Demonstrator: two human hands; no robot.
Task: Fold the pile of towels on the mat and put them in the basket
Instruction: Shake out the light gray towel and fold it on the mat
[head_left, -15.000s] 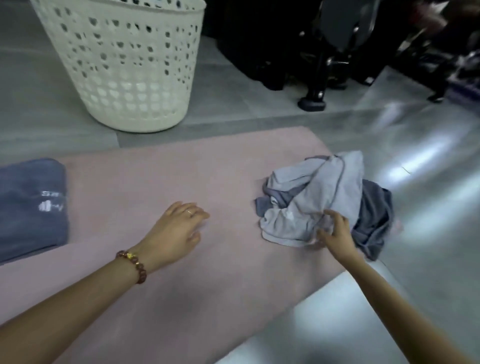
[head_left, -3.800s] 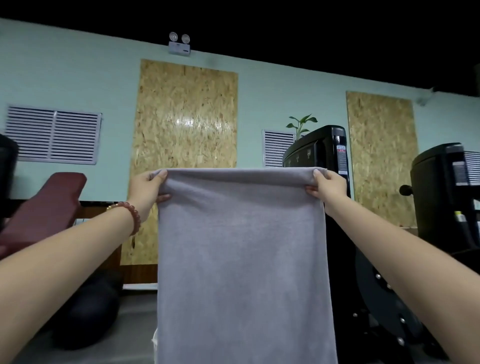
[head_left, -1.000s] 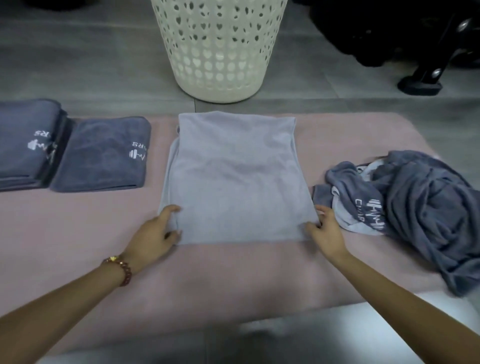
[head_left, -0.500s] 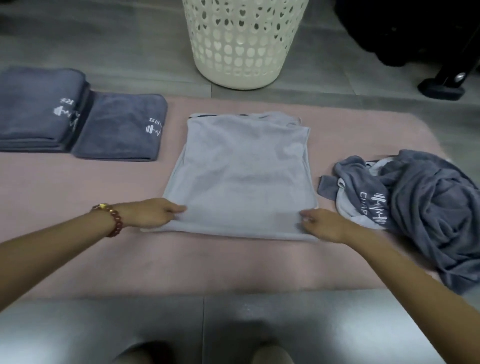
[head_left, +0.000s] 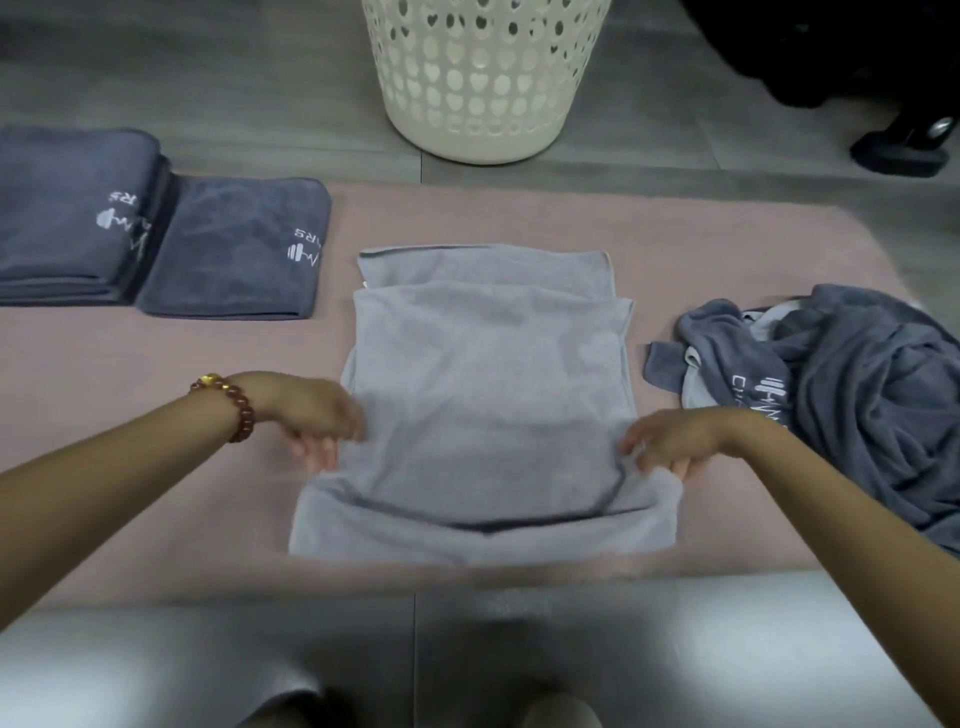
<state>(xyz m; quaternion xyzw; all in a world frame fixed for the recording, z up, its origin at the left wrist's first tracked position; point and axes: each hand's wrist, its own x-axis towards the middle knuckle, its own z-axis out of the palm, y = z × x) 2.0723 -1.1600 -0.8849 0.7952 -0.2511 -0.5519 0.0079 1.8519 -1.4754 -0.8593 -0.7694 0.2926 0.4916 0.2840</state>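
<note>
At the near edge of the mat I have the light grey towel lying flat in the middle, doubled over, with a dark hem curving across its near end. My hands are well apart, one at each side of it. The right hand pinches the right edge where the hem bends up to the fingers. The left hand is at the left edge, but it is too blurred for me to tell whether it grips or only touches. I judge this is mid-fold on one towel: the next move calls for both side edges held evenly and carried over so the layers line up. To the right lies the heap of unfolded darker towels. At the far left sit the folded towels, not yet in the basket, which stands on the floor beyond the mat's far edge.
</note>
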